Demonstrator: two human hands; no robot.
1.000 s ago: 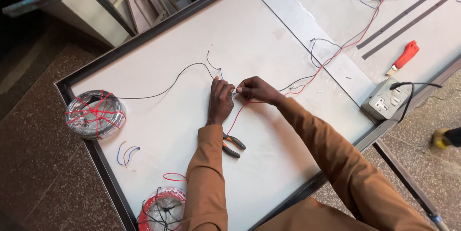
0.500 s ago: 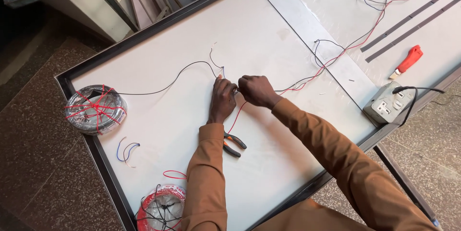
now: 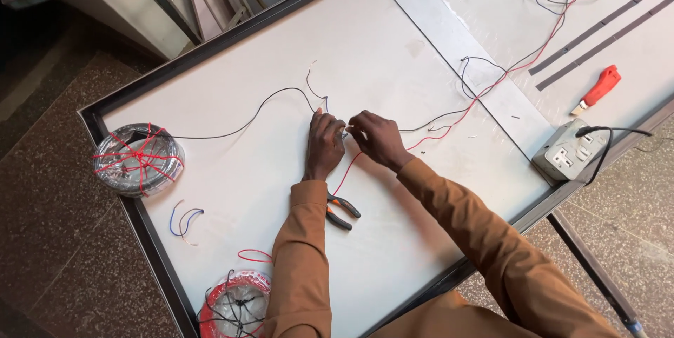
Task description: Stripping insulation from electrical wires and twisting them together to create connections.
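Both hands (image 3: pixel 349 143) pinch wire (image 3: pixel 343 134) between.

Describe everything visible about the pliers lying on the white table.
The pliers lie flat on the white table, just right of the person's left forearm, below the left hand. Two handles show, dark with orange grips, spread slightly apart and pointing down-right. The head end is tucked against or under the brown sleeve, so the jaws cannot be seen. Neither hand touches them. A red wire runs down from the hands toward them; whether it touches them cannot be told.
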